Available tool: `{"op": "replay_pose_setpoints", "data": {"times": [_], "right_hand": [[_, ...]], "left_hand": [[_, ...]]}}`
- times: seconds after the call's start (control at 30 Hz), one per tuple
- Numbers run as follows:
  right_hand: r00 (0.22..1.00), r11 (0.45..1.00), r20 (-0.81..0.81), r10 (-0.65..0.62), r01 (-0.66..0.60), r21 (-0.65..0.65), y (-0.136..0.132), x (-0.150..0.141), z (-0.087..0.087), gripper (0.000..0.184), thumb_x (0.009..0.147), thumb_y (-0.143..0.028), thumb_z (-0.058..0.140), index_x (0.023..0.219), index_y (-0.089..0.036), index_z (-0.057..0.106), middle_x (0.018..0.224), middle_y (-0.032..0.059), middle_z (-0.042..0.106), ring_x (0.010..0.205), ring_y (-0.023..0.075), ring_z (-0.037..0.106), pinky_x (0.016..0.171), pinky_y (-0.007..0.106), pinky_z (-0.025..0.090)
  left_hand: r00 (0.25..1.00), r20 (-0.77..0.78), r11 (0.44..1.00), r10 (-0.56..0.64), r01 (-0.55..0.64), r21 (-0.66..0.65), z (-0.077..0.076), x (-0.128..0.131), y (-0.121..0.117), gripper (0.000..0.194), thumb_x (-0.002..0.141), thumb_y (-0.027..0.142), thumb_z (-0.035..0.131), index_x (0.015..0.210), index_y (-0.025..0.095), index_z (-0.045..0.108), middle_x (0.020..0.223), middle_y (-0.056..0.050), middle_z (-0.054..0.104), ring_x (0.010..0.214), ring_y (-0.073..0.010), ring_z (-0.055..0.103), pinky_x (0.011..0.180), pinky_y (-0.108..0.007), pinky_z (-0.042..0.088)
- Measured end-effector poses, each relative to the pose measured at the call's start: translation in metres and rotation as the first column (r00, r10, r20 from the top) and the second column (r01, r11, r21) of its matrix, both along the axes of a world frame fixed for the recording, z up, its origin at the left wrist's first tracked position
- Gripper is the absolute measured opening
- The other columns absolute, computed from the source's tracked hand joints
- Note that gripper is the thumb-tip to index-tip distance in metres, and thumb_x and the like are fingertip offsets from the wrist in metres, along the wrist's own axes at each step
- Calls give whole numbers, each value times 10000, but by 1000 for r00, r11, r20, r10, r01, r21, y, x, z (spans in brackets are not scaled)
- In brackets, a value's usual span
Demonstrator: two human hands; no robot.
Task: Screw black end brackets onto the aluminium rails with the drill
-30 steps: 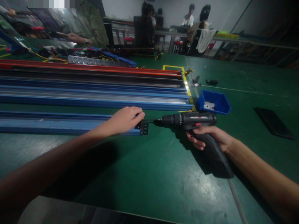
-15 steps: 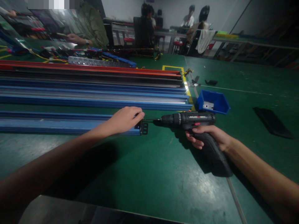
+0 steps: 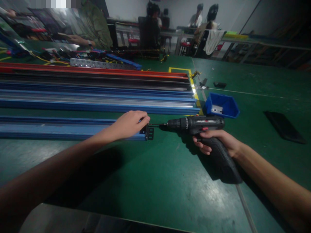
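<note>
My right hand [image 3: 213,142] is wrapped round the grip of a black cordless drill [image 3: 196,124], which lies level and points left. Its long thin bit [image 3: 155,125] reaches the end of a blue metal rail [image 3: 73,129] on the near part of the table. At that end sits a black slotted bracket [image 3: 151,133]. My left hand [image 3: 132,123] is closed over the rail's end by the bracket, thumb and fingers at the bit's tip. The spot where the tip meets the rail is hidden by the fingers.
Farther back lie more blue rails [image 3: 97,100], black ones and a red one [image 3: 109,70]. A blue bin [image 3: 222,105] with a metal plate stands behind the drill. At right is a black flat object [image 3: 284,127]. Across the table a person in a green sleeve [image 3: 96,26] works.
Both hands, the drill and the rail stay practically where they were. Only the camera view has shifted very slightly.
</note>
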State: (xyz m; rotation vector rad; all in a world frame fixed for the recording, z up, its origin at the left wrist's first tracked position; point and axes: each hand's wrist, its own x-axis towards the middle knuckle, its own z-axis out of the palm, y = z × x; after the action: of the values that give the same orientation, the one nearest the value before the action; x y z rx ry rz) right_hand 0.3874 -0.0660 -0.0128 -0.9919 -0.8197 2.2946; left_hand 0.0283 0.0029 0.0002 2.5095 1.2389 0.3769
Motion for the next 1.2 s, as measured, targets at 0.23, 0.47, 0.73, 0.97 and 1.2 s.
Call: {"op": "replay_pose_setpoints", "data": {"times": [0.23, 0.47, 0.73, 0.97, 1.2], "right_hand": [[1000, 999, -3, -7, 7, -32, 1, 1, -1, 218, 887, -238, 681, 986, -48, 724, 787, 84, 685, 571, 110, 622, 574, 234, 573], [1000, 1000, -2, -11, 11, -25, 1, -2, 1, 212, 882, -235, 685, 979, -51, 729, 782, 81, 692, 573, 106, 626, 577, 228, 576], [1000, 999, 3, -16, 16, -30, 0, -1, 1, 210, 871, -235, 702, 964, -49, 729, 767, 77, 683, 564, 107, 625, 574, 231, 575], [1000, 1000, 6, -15, 15, -22, 0, 0, 1, 219, 878, -229, 694, 985, -41, 725, 786, 84, 683, 578, 112, 625, 583, 236, 575], [1000, 1000, -3, -4, 4, -22, 0, 1, 0, 239, 873, -232, 690, 1009, -38, 719, 821, 97, 699, 619, 128, 652, 619, 252, 588]], "left_hand": [[1000, -3, 1000, 6, -6, 5, 0, -1, 1, 433, 1023, 432, 356, 873, 186, 679, 909, -58, 726, 833, -210, 651, 760, -316, 436], [1000, -15, 1000, 5, -5, 6, -1, -1, 1, 444, 1024, 444, 345, 873, 185, 672, 901, -58, 717, 830, -210, 643, 752, -315, 428], [1000, -21, 1000, -3, 3, 16, -2, -1, 2, 467, 1025, 460, 331, 858, 186, 670, 890, -58, 718, 818, -209, 644, 738, -313, 428], [1000, -13, 1000, 2, -2, -5, -1, -1, 1, 443, 1028, 450, 345, 871, 193, 669, 911, -52, 717, 834, -212, 642, 753, -317, 421], [1000, -11, 1000, -2, 2, 1, -1, -1, 2, 428, 1023, 439, 355, 859, 195, 666, 898, -52, 719, 822, -211, 642, 743, -308, 418]]}}
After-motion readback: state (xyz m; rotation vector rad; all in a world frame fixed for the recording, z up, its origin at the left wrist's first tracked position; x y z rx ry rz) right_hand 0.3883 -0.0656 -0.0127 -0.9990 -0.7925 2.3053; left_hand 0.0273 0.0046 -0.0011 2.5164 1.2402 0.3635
